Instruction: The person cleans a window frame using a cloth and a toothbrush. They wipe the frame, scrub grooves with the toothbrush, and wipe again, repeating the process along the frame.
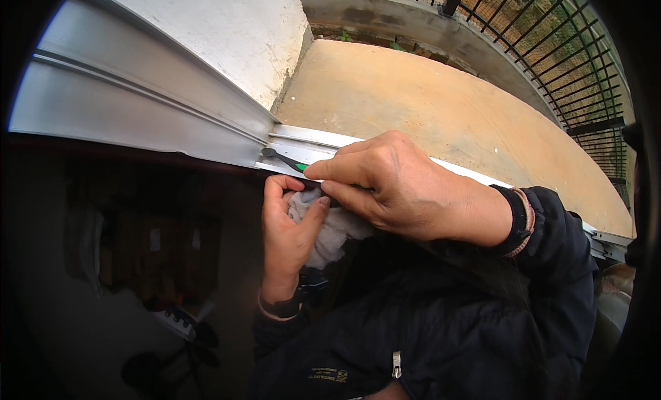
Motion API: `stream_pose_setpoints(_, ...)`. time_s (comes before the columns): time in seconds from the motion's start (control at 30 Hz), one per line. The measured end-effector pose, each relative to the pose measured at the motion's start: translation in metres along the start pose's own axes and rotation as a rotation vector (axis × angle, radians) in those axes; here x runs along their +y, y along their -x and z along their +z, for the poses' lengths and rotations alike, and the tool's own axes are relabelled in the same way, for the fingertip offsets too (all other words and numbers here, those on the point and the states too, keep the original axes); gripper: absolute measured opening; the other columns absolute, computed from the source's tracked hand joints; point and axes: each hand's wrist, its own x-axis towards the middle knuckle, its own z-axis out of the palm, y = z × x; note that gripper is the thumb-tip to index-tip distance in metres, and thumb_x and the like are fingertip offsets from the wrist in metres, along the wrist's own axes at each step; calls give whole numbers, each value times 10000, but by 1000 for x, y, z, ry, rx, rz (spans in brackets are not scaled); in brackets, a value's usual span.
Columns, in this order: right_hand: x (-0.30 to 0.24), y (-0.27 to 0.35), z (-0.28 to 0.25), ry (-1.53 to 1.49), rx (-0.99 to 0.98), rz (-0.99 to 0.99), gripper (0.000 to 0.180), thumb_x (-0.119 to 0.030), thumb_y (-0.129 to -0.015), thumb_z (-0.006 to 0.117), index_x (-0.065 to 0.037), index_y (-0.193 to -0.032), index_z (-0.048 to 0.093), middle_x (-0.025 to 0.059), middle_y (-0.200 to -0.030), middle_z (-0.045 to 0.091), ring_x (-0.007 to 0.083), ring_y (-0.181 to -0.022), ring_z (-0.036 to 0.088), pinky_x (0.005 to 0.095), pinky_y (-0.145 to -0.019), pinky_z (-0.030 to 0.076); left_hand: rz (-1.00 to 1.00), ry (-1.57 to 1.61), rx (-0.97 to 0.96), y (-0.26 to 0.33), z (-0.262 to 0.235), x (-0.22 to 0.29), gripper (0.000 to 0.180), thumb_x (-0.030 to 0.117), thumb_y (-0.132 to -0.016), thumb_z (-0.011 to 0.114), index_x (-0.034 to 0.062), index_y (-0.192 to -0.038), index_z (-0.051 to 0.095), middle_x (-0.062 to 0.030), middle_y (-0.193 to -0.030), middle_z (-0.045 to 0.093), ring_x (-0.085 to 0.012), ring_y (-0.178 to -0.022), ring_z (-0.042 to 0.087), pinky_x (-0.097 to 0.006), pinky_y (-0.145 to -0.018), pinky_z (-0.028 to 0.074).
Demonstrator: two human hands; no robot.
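Slim black tool [284, 159] with a green patch on its handle: I have it at the inner corner of the window frame, its tip over the white metal track [310, 146], just beside the silver upright [148, 90]. Whether the tip touches the metal, I can't tell from here. My right hand [396, 186] has a narrow grip, index finger and thumb pinching the handle, palm turned down. My left hand [281, 228] is just below it, its grip curled around a bunched white cloth [323, 228], thumb pressed along the fabric. The two sets of fingertips are close together at the track's near edge.

Past the track I see a tan ledge [441, 100], with a white wall [227, 28] to its left and black railings [575, 62] beyond. Both forearms wear a dark jacket [447, 310], its zipper pull [396, 364] low in my view.
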Motion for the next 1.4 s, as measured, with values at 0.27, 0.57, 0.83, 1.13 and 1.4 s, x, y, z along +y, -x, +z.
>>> stream_pose_setpoints(0.27, 3, 15, -12, 51, 33, -129, 206, 10, -865, 656, 43, -1066, 688, 190, -816, 664, 356, -723, 657, 400, -633, 508, 12, 22, -5, 1, -1, 1, 357, -39, -871, 710, 37, -1089, 437, -82, -1013, 579, -76, -904, 538, -228, -777, 484)
stream_pose_setpoints(0.57, -14, 32, -22, 162, 87, -133, 197, 32, -841, 661, 59, -1035, 680, 198, -804, 631, 379, -735, 643, 439, -642, 500, -22, 76, -10, 1, 0, 0, 318, -17, -893, 679, 45, -1097, 444, -67, -1013, 600, -65, -894, 544, -213, -775, 467)
stream_pose_setpoints(0.83, -18, 42, -31, 295, -88, -26, 216, 54, -821, 665, 61, -1036, 682, 193, -798, 639, 362, -711, 649, 419, -625, 508, -72, 21, 17, 2, 0, 3, 344, -30, -865, 705, 28, -1079, 441, -84, -989, 573, -78, -889, 531, -228, -760, 478)
stream_pose_setpoints(1.13, -17, 58, -33, 322, -40, -15, 280, 84, -804, 672, 25, -1076, 699, 177, -874, 670, 339, -774, 672, 372, -623, 521, -66, 48, 19, 3, 2, 3, 353, -23, -860, 711, 23, -1083, 442, -89, -983, 571, -85, -885, 530, -229, -762, 477)
stream_pose_setpoints(1.4, -14, 65, -41, 395, 104, 23, 232, 86, -834, 641, 32, -1046, 718, 175, -833, 685, 301, -707, 671, 347, -636, 511, -59, 0, 31, 3, 1, 1, 349, -23, -854, 713, 15, -1079, 449, -90, -978, 573, -86, -874, 532, -230, -746, 477)
